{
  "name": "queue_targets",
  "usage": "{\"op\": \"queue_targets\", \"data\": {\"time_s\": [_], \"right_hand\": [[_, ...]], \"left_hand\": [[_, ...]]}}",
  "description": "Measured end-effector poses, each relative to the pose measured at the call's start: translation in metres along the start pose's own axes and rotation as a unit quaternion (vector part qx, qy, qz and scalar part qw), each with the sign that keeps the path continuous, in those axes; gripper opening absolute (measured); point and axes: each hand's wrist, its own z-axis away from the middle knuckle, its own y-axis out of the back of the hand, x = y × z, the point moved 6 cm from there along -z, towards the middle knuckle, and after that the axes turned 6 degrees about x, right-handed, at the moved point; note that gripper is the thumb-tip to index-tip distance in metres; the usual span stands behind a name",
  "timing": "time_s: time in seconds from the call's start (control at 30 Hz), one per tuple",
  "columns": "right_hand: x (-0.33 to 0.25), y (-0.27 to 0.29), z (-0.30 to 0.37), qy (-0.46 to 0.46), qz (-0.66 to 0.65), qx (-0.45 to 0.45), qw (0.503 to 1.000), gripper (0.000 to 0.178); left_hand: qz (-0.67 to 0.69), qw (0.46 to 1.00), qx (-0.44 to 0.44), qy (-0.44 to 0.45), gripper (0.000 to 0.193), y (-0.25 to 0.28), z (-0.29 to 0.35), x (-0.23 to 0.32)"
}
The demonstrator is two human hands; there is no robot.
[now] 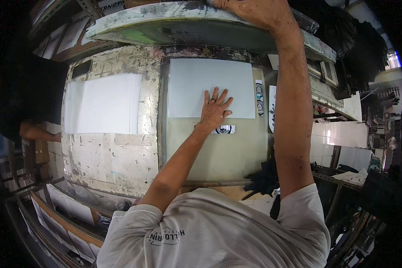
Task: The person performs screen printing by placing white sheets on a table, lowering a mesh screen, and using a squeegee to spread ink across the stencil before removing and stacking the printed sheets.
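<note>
Left hand (214,109) lies flat, fingers spread, on the pale sheet (196,85); right hand (254,11) at twelve o'clock grips the raised frame (165,22). Keep the sheet square, press evenly.

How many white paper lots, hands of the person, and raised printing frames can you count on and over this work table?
White paper lots: 2, the sheet under the left hand and the stack
Hands: 2, with the right hand
Raised frames: 1, the frame
Total: 5
</note>
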Motion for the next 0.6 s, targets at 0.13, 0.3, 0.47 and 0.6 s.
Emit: {"op": "queue_targets", "data": {"time_s": [0.13, 0.3, 0.47, 0.6], "right_hand": [[0.001, -0.005, -0.003, 0.000, -0.020, -0.018, 1.000, 0.049], [0.002, -0.003, -0.002, -0.017, -0.019, -0.009, 1.000, 0.049], [0.002, -0.005, -0.003, -0.014, -0.009, -0.021, 1.000, 0.047], [0.002, -0.006, -0.002, -0.017, -0.017, -0.028, 0.999, 0.046]], "left_hand": [[0.006, 1.000, 0.000, -0.007, 0.055, -0.004, 0.013, 0.013], [0.031, 0.999, 0.001, -0.006, 0.053, -0.002, 0.026, 0.021], [0.029, 0.999, 0.010, -0.017, 0.052, -0.003, 0.031, 0.024], [0.034, 0.999, -0.003, -0.016, 0.052, -0.001, 0.030, 0.027]]}}
